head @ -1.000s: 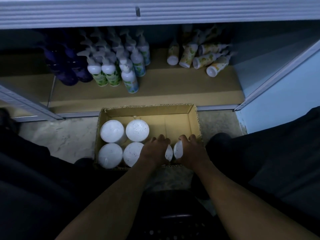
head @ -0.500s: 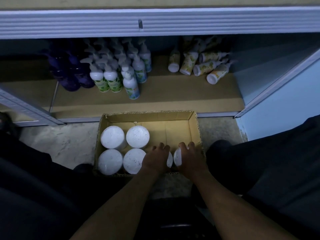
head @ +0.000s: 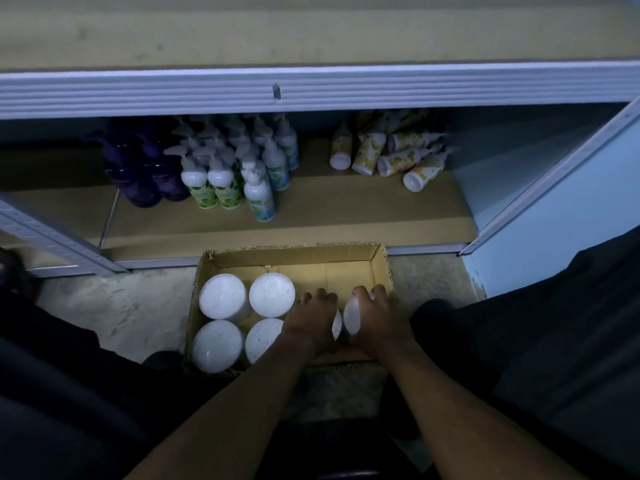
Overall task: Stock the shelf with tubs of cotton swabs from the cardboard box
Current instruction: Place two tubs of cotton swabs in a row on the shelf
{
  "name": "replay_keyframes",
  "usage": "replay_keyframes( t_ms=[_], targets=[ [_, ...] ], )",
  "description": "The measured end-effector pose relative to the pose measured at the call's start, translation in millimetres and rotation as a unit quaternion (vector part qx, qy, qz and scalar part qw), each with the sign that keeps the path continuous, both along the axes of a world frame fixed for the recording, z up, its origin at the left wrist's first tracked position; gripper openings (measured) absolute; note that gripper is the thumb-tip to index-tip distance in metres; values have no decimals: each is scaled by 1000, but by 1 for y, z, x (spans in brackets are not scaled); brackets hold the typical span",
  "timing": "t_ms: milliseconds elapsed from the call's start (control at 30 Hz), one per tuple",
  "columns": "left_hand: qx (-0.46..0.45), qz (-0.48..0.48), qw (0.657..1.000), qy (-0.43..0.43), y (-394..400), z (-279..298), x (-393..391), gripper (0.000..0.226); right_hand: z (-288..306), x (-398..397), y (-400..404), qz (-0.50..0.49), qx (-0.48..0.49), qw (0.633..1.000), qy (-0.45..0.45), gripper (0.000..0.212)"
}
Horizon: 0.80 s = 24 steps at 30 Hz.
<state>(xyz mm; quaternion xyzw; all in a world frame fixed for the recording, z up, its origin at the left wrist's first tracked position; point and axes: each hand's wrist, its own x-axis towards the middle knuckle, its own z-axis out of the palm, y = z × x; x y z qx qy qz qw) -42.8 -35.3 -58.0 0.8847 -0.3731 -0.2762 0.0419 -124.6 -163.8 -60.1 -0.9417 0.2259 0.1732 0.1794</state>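
An open cardboard box (head: 294,253) sits on the floor in front of the bottom shelf (head: 346,216). Several white round-lidded tubs of cotton swabs (head: 223,297) stand upright in its left half. My left hand (head: 311,320) is curled over a tub (head: 336,325) in the box's right half, and only a sliver of that tub shows. My right hand (head: 377,320) grips another tub (head: 351,317), tilted so its white lid faces left. Both hands are inside the box, side by side.
Purple bottles (head: 145,168) and white pump bottles (head: 239,168) stand at the shelf's left and middle. Yellow-patterned bottles (head: 391,157) lie tipped over at the right. A metal shelf rail (head: 311,88) overhangs above. My dark-clad legs flank the box. A pale blue side panel (head: 554,216) stands right.
The view has tilted upward, so the box and the hands sit lower in frame. Both hands stay on the same two tubs; the right tub's lid shows a little more.
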Motion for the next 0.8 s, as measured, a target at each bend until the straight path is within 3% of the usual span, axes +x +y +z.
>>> replay_keyframes(
  t_ms=[267, 800],
  targets=[
    [-2, 12, 1000, -2, -11, 63, 29, 92, 72, 19, -14, -7, 46, 999, 7, 84],
    [-51, -59, 992, -101, -38, 278, 57, 70, 280, 24, -68, 57, -38, 991, -116, 87]
  ],
)
